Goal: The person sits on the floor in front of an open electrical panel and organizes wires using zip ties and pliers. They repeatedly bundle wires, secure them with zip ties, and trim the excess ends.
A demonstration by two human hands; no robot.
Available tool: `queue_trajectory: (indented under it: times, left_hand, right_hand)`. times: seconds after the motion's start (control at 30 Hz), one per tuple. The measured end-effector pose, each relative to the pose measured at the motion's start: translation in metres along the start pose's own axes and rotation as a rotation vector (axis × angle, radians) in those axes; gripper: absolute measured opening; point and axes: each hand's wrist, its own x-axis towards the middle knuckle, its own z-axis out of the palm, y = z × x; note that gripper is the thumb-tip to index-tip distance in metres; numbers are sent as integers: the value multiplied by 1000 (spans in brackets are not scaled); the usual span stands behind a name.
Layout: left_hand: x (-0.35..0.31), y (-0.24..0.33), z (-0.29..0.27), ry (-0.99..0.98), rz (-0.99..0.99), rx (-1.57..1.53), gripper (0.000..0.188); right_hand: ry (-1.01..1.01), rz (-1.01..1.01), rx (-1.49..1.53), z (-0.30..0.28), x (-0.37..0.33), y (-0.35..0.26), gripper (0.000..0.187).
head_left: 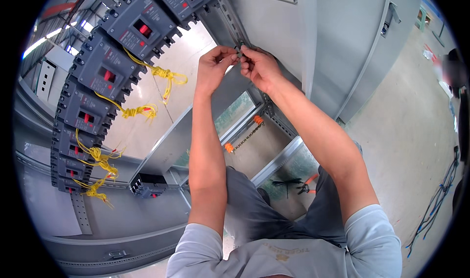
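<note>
Left hand, right hand, 12 o'clock: fingertips of both pinching small part; advised: light, even grip beside post.

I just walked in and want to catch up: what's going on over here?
Someone's bare hands are working close together: the left hand and right hand meet at the fingertips around a small part, too small to identify, by a slotted metal rail. To the left is a row of grey circuit breakers, several with bundled yellow wires hanging from them. Neither hand is touching those.
</note>
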Motion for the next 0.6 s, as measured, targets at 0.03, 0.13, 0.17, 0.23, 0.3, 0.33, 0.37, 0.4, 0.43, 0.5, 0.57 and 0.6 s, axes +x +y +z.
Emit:
queue_trajectory:
  times: [0.03,0.13,0.17,0.23,0.3,0.33,0.37,0.4,0.43,0.5,0.57,0.6]
  left_hand:
    - [1,1,1,1,0,13,16]
    - [2,2,1,-21,-9,53,15]
    - [2,2,1,-27,-3,66,14]
    - [3,2,1,-36,9,93,13]
    - [3,1,0,-41,19,141,13]
    - [4,1,1,-46,25,165,12]
    - [3,2,1,-41,19,152,12]
    - [3,2,2,-35,12,139,11]
    - [3,3,4,-30,6,127,11]
    - [2,5,6,-25,10,110,10]
    - [2,7,8,-29,12,94,10]
    - [2,8,9,-35,10,86,10]
  right_hand:
    - [13,-21,17,0,0,1,17]
    - [-39,-33,42,-6,2,0,20]
    - [-47,-29,47,-7,3,0,21]
    - [-65,-20,58,-7,4,0,23]
    - [-82,-6,60,-7,4,0,24]
    - [-90,-3,62,-8,5,0,24]
    - [-88,-2,60,-9,7,1,24]
    - [-87,0,58,-9,8,2,24]
    - [-86,0,57,-9,7,2,24]
    - [-72,-5,59,-8,7,2,24]
    - [-70,-6,55,-8,7,2,24]
    - [-74,-3,51,-9,7,1,24]
